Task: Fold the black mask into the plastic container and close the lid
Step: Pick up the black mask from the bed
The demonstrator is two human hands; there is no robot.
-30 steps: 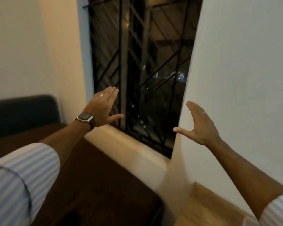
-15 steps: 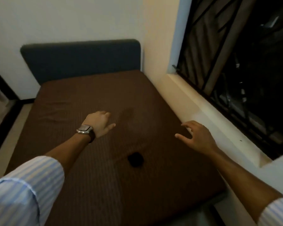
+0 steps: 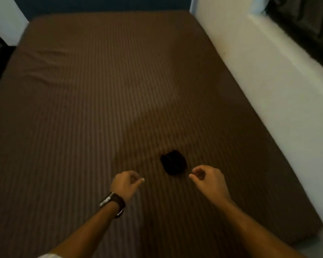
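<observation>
A small black bundle, the black mask [image 3: 173, 162], lies on the brown striped bed sheet [image 3: 101, 90]. My left hand [image 3: 126, 185], with a watch on the wrist, hovers to the mask's lower left with fingers loosely curled and nothing in it. My right hand [image 3: 208, 178] hovers just to the right of the mask, fingers curled with thumb and forefinger near each other, holding nothing. Neither hand touches the mask. No plastic container is in view.
The bed fills most of the view. A white window ledge and wall [image 3: 259, 71] run along its right side, with a dark window [image 3: 309, 19] above. A dark headboard [image 3: 101, 4] is at the far end. The sheet is wrinkled at the far left [image 3: 43, 62].
The view swung from the window down to the bed. Both hands dropped from raised and spread to low beside the mask, fingers curling in.
</observation>
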